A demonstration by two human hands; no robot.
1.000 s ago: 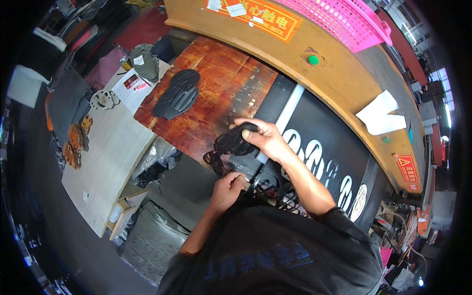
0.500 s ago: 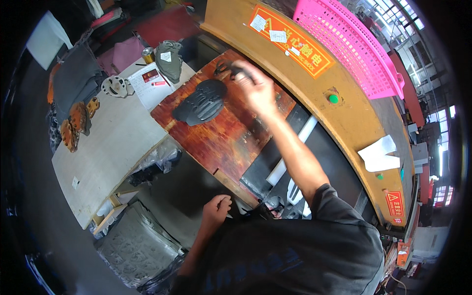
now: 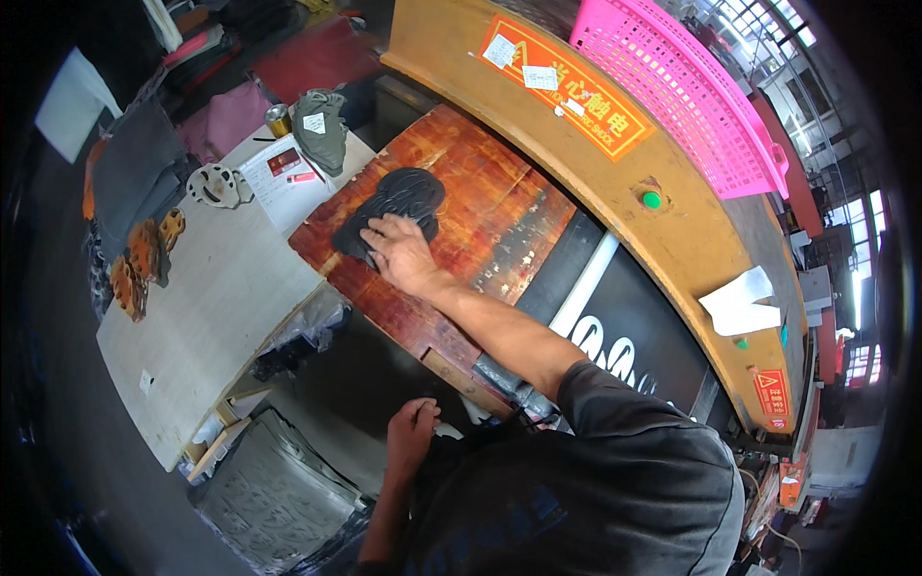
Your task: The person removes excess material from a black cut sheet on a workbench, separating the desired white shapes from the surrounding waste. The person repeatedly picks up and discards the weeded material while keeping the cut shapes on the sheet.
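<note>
A pile of black flat cut-out pieces point(image 3: 415, 189), rounded and lobed, lies on a reddish-brown wooden board point(image 3: 499, 182). My right hand point(image 3: 403, 257) rests on the near side of this pile, fingers apart and stretched over the black pieces, the arm reaching in from the lower right. Its fingertips touch the pieces; I see no grip around one. Close to my body, below the board's near edge, my left hand point(image 3: 411, 429) is closed with the fingers curled in. Whatever it may hold is hidden.
An ochre machine beam point(image 3: 615, 216) with green buttons curves along the right, a pink basket point(image 3: 672, 96) on top. White looped shapes point(image 3: 622, 357) lie on the dark bed. On the left, a pale table point(image 3: 206, 288) bears papers, a can and cut pieces. Grey sheets point(image 3: 279, 480) are stacked below.
My right hand has come back from the board's far right side to the black pile. The dark looped thing by that hand no longer shows there. My left hand stays closed near my body.
</note>
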